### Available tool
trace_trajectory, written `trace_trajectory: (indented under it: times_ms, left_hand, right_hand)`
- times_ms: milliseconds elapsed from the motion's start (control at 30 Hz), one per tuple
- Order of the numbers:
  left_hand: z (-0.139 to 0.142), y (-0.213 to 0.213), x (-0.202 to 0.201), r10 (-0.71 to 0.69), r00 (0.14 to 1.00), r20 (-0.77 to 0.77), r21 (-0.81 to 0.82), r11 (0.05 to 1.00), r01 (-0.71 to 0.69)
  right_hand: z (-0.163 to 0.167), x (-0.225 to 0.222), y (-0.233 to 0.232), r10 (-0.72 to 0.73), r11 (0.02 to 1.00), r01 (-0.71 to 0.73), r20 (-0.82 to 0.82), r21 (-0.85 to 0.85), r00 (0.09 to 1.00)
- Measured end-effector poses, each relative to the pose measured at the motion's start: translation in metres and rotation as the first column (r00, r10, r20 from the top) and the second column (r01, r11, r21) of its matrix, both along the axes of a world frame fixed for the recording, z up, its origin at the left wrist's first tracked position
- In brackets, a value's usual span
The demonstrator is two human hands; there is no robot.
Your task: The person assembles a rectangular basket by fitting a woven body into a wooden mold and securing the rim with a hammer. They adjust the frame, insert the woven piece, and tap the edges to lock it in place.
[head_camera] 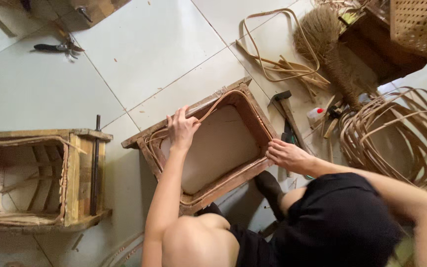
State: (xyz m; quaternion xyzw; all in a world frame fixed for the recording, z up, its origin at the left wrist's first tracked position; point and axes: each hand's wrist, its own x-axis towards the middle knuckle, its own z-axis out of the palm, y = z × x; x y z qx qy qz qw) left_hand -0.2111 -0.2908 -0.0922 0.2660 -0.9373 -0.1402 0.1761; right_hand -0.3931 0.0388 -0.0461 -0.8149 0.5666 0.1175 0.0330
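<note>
1. Knees and black shorts of the seated person fill the bottom edge, closest to the lens; both bare arms reach forward from there to a rectangular wooden frame (233,101) lying on the pale tiled floor (144,44).
2. Left hand (182,129): fingers spread and pressed on the frame's left inner edge, pinning a flat cane strip (214,105) against the wood. It is a press rather than a closed fist.
3. Right hand (287,155): fingers curled over the frame's right rim near the near-right corner, gripping the wood to steady it.
4. Cane strip position: it runs from under the left hand up along the far-left inner wall and curves round the far corner. Further loops of strip appear to lie along the left and near inner walls.
5. Progress, as judged: the strip looks bent to the frame's inside outline on the left and far sides. Whether it closes fully round the right side I cannot tell. No weaving shows inside the frame; only floor tile shows through the opening.
6. Surroundings: hammer (288,111) just right of the frame; heap of bent cane hoops (396,133) at far right; loose strips (277,59) and a fibre broom (329,44) beyond; pliers (58,47) at upper left, well apart; a second wooden form (82,178) with woven work inside at left.
</note>
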Motion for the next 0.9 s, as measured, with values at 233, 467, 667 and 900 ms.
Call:
trace_trajectory:
  times_ms: [233, 467, 667, 900]
  left_hand:
    - [-0.019, -0.004, 0.004, 0.021, 0.998, 0.066, 0.049, 0.998, -0.024]
    - [-0.036, -0.005, -0.015, 0.026, 0.961, 0.277, -0.265, 0.963, 0.050]
    - [-0.056, -0.003, -0.021, 0.065, 0.948, 0.312, -0.277, 0.960, 0.025]
    - [-0.057, -0.005, -0.016, 0.047, 0.955, 0.292, -0.316, 0.947, 0.050]
  right_hand:
    - [-0.029, -0.017, -0.005, -0.046, 0.988, 0.014, 0.204, 0.155, 0.978]
    - [-0.065, 0.062, -0.069, -0.019, 0.995, 0.086, 0.790, -0.042, 0.612]
    - [-0.079, 0.082, -0.071, -0.013, 1.000, 0.023, 0.801, -0.001, 0.599]
    - [-0.081, 0.089, -0.065, 0.063, 0.992, 0.047, 0.773, -0.119, 0.631]
